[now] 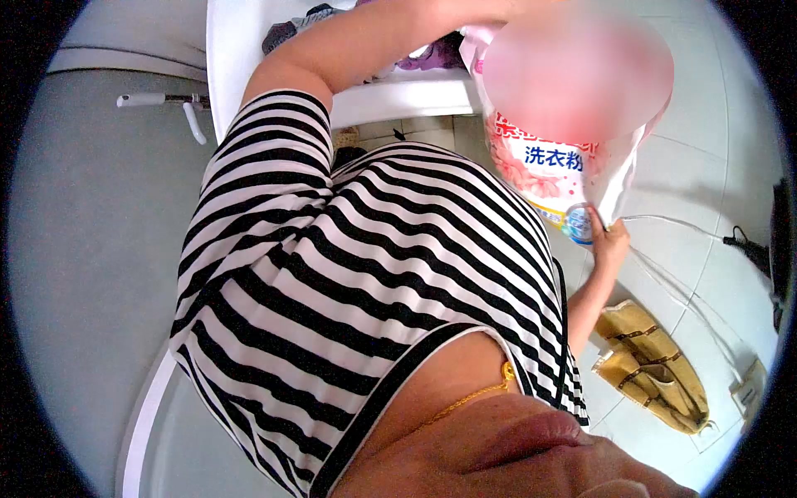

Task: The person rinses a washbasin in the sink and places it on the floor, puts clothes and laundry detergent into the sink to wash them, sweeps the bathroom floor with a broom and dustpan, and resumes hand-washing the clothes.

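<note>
A large pink and white bag of laundry powder stands tilted at the upper right, its upper part covered by a blur. My right hand grips its lower corner, thumb on the printed front. From the left, my left arm reaches across to the bag's top. Only part of my left hand shows at the upper frame edge, and its fingers are hidden. Behind the forearm, a white tub holds clothes in grey and purple.
Pale floor tiles lie to the right, crossed by a thin white cord with a black end. Below it rests a yellow-tan fabric item. A white-handled metal rod is at the left. A striped shirt fills the middle.
</note>
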A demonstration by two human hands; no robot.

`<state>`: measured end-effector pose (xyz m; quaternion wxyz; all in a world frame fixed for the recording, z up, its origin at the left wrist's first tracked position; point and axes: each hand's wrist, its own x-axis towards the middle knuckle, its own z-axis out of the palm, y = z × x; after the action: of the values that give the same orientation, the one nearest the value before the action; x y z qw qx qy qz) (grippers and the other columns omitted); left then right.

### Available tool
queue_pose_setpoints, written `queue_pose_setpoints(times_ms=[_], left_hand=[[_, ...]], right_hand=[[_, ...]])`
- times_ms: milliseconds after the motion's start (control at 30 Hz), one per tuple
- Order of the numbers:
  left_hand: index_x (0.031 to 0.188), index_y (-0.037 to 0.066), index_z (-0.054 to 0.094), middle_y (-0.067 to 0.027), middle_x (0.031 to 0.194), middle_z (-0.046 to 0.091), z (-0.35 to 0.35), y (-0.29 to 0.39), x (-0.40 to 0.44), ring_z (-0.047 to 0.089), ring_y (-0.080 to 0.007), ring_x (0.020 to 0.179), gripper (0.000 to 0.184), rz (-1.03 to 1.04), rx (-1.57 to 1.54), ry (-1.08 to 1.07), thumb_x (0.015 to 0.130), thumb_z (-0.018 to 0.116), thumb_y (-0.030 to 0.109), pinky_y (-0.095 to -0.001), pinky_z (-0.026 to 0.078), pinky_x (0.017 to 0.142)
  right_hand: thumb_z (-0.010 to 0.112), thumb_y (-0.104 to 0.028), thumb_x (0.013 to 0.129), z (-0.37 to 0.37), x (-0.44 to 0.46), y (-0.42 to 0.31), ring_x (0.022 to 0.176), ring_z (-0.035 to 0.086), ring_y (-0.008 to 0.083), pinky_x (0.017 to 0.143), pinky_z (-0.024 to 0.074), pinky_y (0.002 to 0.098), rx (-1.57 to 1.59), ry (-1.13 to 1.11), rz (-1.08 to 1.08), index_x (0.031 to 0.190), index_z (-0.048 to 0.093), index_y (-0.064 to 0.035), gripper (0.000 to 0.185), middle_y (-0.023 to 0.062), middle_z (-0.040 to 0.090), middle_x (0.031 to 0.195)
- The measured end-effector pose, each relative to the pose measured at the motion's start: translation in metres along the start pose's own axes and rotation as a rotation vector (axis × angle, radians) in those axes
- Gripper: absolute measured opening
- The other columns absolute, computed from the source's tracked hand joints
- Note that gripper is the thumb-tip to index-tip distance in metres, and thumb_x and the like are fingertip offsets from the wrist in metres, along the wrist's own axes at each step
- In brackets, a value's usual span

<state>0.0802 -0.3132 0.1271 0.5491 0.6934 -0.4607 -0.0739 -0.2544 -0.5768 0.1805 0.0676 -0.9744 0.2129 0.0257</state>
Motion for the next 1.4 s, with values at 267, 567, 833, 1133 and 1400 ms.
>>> queue_pose_setpoints(times_ms=[267,567,833,1133,1400], left_hand=[[0.099,0.011,0.057,-0.0122,0.074,0.063,0.042,0.07,0.044,0.062,-0.0306,0.074,0.036,0.11,0.35,-0.22,0.068,0.069,0.025,-0.0436,0.048,0.064],[0.095,0.007,0.053,-0.011,0.068,0.062,0.089,0.103,0.034,0.065,-0.03,0.069,0.043,0.288,0.604,-0.445,0.063,0.073,0.027,-0.0407,0.051,0.059],[0.101,0.005,0.049,-0.0134,0.073,0.064,0.099,0.09,0.026,0.066,-0.0298,0.073,0.049,0.219,0.538,-0.355,0.062,0.074,0.023,-0.0404,0.052,0.06],[0.099,0.005,0.057,-0.0136,0.09,0.062,0.117,0.045,0.004,0.059,-0.0284,0.09,0.027,0.331,0.407,-0.148,0.075,0.062,0.018,-0.0413,0.048,0.077],[0.097,0.007,0.062,-0.012,0.092,0.06,0.022,-0.015,-0.113,0.057,-0.0286,0.088,0.021,-0.024,0.291,-0.092,0.082,0.059,0.021,-0.0381,0.046,0.079]], right_hand=[[0.073,-0.032,0.072,0.113,-0.007,0.051,0.101,0.059,0.0271,0.086,0.0437,0.0381,0.208,-0.296,0.286,0.112,0.058,-0.0032,0.052,0.0184,0.062,0.107],[0.064,-0.006,0.079,-0.073,0.04,-0.105,0.118,0.046,0.0237,0.096,0.0385,0.0363,0.56,0.164,-0.261,0.142,0.021,-0.0108,0.076,0.015,0.044,0.132],[0.063,-0.002,0.08,-0.036,0.083,-0.125,0.088,0.06,0.0194,0.078,0.0489,0.0299,0.347,-0.005,-0.138,0.142,0.02,-0.0138,0.077,0.0138,0.059,0.108],[0.058,-0.001,0.081,0.021,0.102,-0.074,0.073,0.054,0.0106,0.065,0.0444,0.0242,0.838,-0.339,-0.099,0.137,0.03,-0.0082,0.064,0.0023,0.057,0.081],[0.059,-0.019,0.087,0.069,0.029,-0.067,0.066,0.042,0.0034,0.06,0.0352,0.0195,0.951,-0.461,0.162,0.087,0.06,-0.0064,0.013,-0.0074,0.049,0.072]])
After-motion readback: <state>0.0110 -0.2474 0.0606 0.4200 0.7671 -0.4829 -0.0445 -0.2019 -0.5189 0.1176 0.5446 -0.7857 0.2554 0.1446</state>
